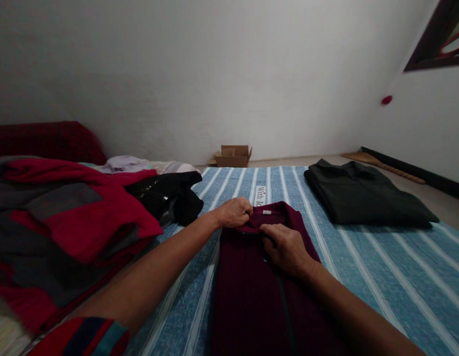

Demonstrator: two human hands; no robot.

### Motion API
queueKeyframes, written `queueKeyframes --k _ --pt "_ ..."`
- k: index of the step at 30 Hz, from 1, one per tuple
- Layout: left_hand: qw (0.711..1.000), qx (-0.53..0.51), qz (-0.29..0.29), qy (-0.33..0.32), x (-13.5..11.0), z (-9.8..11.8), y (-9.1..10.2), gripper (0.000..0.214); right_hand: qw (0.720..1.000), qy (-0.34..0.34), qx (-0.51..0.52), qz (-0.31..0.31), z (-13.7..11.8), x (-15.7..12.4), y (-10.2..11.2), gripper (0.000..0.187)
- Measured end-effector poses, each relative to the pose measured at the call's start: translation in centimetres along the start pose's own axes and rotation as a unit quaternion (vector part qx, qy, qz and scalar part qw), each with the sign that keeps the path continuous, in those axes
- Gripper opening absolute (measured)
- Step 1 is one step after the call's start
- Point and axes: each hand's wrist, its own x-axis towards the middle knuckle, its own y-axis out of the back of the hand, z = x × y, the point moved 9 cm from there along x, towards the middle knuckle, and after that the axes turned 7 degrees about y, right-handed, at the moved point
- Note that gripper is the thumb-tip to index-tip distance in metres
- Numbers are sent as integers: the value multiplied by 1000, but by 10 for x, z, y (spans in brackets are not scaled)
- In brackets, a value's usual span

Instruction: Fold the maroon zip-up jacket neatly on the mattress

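A maroon zip-front garment (pixel 247 291) lies folded lengthwise in front of me, its collar end pointing away. My left hand (pixel 234 211) pinches the left side of the collar, fingers closed on the cloth. Gripping the front collar edge near the top of the dark zip is my right hand (pixel 284 247), its fingers curled. A small white label (pixel 267 212) shows inside the neck. Parts of the collar are hidden under my fingers.
A striped blue bedsheet (pixel 348 277) lies underneath. At right rests a folded dark green garment (pixel 362 193). Red and grey clothes (pixel 77 212) and a black garment (pixel 170 195) are heaped at left. Beyond the bed, a cardboard box (pixel 232 157) stands by the wall.
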Motion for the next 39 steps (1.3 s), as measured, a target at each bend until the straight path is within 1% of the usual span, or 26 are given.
queueKeyframes --k 3,6,9,13,20,23,31,39 --pt "1000 2 -7 14 5 -3 -2 24 1000 -3 -28 5 0 -1 -1 24" --pt "1000 8 2 24 7 -4 -3 24 999 -8 -34 21 1 -2 0 25" --pt "999 15 15 32 7 -5 -4 24 999 -16 -17 29 3 -3 1 27" --pt "999 0 29 42 7 -6 -5 24 1000 -20 7 18 5 -3 2 28" --pt "989 -52 87 105 12 -18 -5 25 999 -5 52 2 6 -4 0 26" --pt "986 -54 99 123 17 -21 -6 26 998 -6 62 1 7 -5 -1 25" --pt "988 21 78 135 31 -14 2 24 998 -1 56 -11 7 -5 -4 26" --pt "987 73 45 134 42 -17 -8 24 999 25 8 22 2 -6 -3 31"
